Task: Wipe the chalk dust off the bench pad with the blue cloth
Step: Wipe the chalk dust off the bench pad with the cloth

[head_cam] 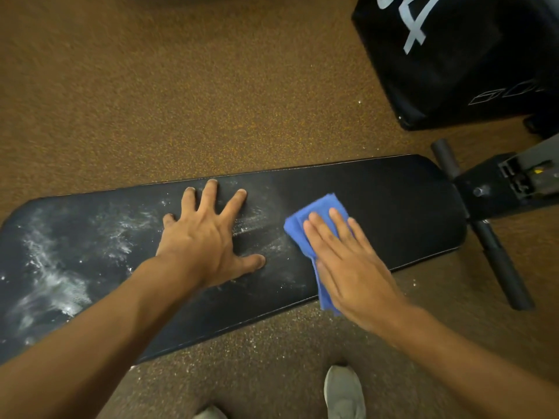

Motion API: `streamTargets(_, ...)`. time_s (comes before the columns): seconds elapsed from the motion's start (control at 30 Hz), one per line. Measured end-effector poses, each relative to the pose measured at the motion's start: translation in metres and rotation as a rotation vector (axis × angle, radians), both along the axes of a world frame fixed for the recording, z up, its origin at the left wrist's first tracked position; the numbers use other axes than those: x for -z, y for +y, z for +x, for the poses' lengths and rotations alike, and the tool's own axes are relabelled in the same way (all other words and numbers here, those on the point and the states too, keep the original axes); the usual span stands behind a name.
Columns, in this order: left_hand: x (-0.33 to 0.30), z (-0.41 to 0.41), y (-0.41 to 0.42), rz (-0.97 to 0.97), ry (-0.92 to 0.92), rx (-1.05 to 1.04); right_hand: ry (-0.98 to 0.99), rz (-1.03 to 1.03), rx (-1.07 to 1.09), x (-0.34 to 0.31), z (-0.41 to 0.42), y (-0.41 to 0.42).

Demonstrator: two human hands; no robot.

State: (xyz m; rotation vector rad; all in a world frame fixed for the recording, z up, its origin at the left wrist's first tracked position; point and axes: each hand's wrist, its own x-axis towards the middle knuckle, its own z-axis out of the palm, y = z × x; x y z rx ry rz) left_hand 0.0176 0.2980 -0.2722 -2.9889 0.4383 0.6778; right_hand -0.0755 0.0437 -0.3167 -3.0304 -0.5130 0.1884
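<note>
A folded blue cloth (317,234) lies flat on a long black bench pad (378,207), a little right of the pad's middle, with one end hanging over the near edge. The person's right hand (354,267) presses down on the cloth with a flat palm and straight fingers, pinning it rather than gripping it. The left hand (205,237) is empty, fingers spread wide, braced flat on the pad just left of the cloth.

White chalk dust (54,276) streaks the pad's left half in thick, smeared swirls, with thinner streaks between the two hands. The right portion of the pad looks clean and dark.

Possible trouble from here: the braced left hand sits on dusty surface, so it may pick up chalk and print it back onto wiped areas. The cloth could bunch or slide out from under the flat palm, since nothing clamps it. Dust pushed over the edge would land on the floor (181,86), where white specks already lie.

The pad looks like smooth, slightly grained vinyl with rounded ends and a stitched edge. The cloth appears soft and plush. The floor is brown speckled rubber. A black box with pale markings (453,55) stands beyond the pad, and the bench's metal frame with foam rollers (496,258) extends to the right. One grey shoe (344,391) shows below.
</note>
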Motion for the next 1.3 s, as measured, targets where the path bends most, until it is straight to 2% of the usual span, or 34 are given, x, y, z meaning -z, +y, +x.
streamTargets(0.07, 0.0, 0.0, -0.001, 0.002, 0.006, 0.001, 0.032, -0.031, -0.076, -0.002, -0.008, -0.029)
streamTargets(0.13, 0.001, 0.0, -0.001, 0.008, 0.005, 0.009, 0.017, 0.0, 0.111, -0.003, 0.016, -0.035)
streamTargets(0.2, 0.002, -0.001, -0.001, 0.012, 0.002, 0.011, -0.021, 0.037, 0.324, -0.002, 0.045, -0.007)
streamTargets(0.23, 0.003, -0.001, -0.001, 0.008, 0.0, 0.009, -0.033, 0.061, 0.344, -0.002, 0.048, 0.011)
streamTargets(0.37, 0.001, 0.002, 0.0, 0.006, 0.008, -0.006, 0.009, 0.05, 0.015, -0.003, -0.005, 0.017)
streamTargets(0.43, 0.001, 0.001, -0.002, 0.006, 0.016, -0.008, 0.038, 0.031, -0.024, -0.004, -0.017, -0.014)
streamTargets(0.53, 0.005, -0.002, -0.003, 0.017, 0.032, 0.003, -0.016, 0.026, 0.231, 0.004, 0.025, -0.02)
streamTargets(0.6, 0.006, -0.001, -0.003, 0.013, 0.018, 0.006, -0.042, 0.035, 0.366, 0.004, 0.047, 0.008)
streamTargets(0.63, 0.006, 0.0, -0.002, 0.011, 0.008, 0.004, -0.055, 0.035, 0.338, 0.005, 0.047, 0.018)
streamTargets(0.7, 0.005, 0.001, -0.001, 0.011, 0.007, -0.001, -0.031, 0.005, 0.146, 0.004, 0.021, 0.021)
streamTargets(0.8, 0.0, 0.001, 0.0, 0.003, 0.022, 0.001, 0.032, -0.033, -0.096, -0.002, -0.01, -0.011)
streamTargets(0.87, -0.003, 0.0, 0.006, -0.026, 0.02, 0.015, 0.019, -0.027, -0.026, 0.0, 0.007, -0.021)
streamTargets(1.0, -0.005, 0.0, 0.034, -0.112, -0.038, -0.031, -0.029, 0.042, 0.322, -0.001, 0.056, 0.023)
streamTargets(1.07, -0.005, -0.002, 0.051, -0.117, -0.047, -0.051, -0.025, 0.072, 0.279, -0.001, 0.044, 0.051)
streamTargets(1.13, -0.006, -0.005, 0.064, -0.109, -0.036, -0.058, 0.005, 0.056, 0.111, -0.002, 0.01, 0.061)
streamTargets(1.23, -0.008, -0.008, 0.076, -0.059, -0.028, -0.048, 0.038, 0.023, -0.076, -0.004, -0.016, 0.032)
streamTargets(1.3, -0.008, -0.008, 0.084, -0.031, -0.019, -0.045, 0.011, -0.003, -0.039, 0.0, -0.002, 0.015)
